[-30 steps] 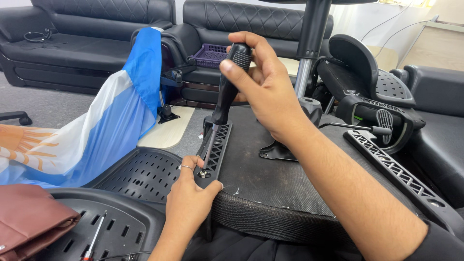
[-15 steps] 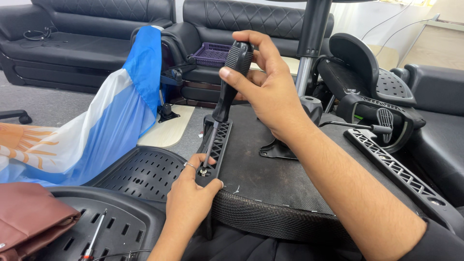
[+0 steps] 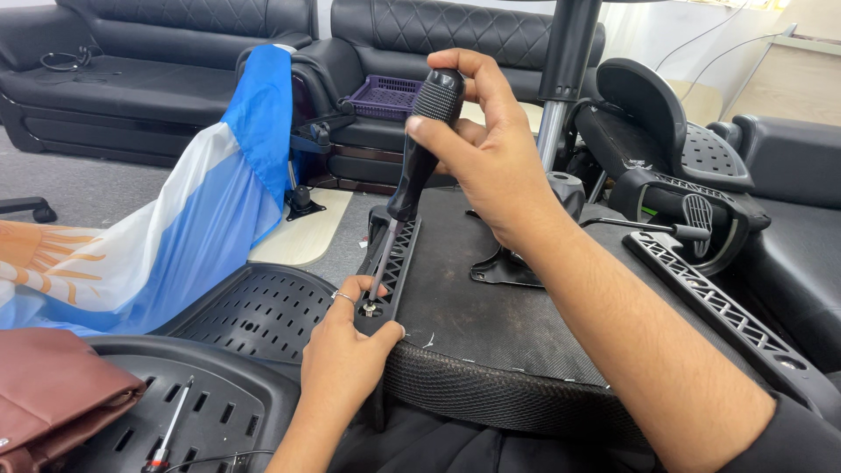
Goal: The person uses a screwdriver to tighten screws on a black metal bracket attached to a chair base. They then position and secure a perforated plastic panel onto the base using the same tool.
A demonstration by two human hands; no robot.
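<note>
Gripping the black screwdriver (image 3: 420,149) handle, the right hand (image 3: 491,149) should keep the shaft upright over the screw (image 3: 371,307). The left hand (image 3: 346,350) pinches the armrest bracket (image 3: 396,263) on the upturned seat (image 3: 491,333); hold it steady.

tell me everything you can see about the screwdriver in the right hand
The screwdriver has a thick black handle with a textured, rubbery-looking grip and a thin bright metal shaft. It stands tilted, handle up and leaning right, tip down on a screw at the near end of a black ribbed plastic bracket. The right hand wraps the top of the handle; left hand fingers pinch around the screw by the tip.
</note>
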